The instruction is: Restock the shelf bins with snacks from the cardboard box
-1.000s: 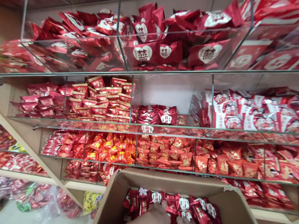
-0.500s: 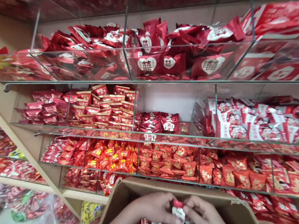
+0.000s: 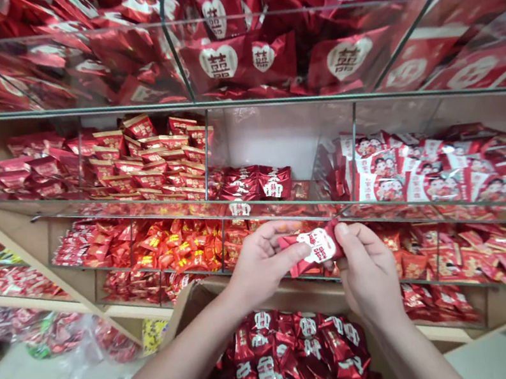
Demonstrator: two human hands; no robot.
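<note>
Both hands hold one small red candy packet (image 3: 321, 244) with a white printed label, raised above the box in front of the shelves. My left hand (image 3: 264, 258) pinches its left end, thumb across the front. At the packet's right end, my right hand (image 3: 366, 261) grips with thumb and curled fingers. Below them stands an open cardboard box (image 3: 194, 299) with many dark red packets (image 3: 281, 359) of similar look inside. A compartment on the middle shelf, behind and above the hands, contains a few matching packets (image 3: 276, 182).
Clear-fronted shelves (image 3: 267, 100) run across the view, divided into compartments of red packets. Larger heart-labelled packets (image 3: 219, 62) fill the top row. White-and-red packets (image 3: 381, 174) lie to the right. Bagged goods (image 3: 58, 332) rest on the floor at left.
Both hands have risen from low in the box to the front of the shelves, with the packet between them. More of the box's contents show, and the view has shifted.
</note>
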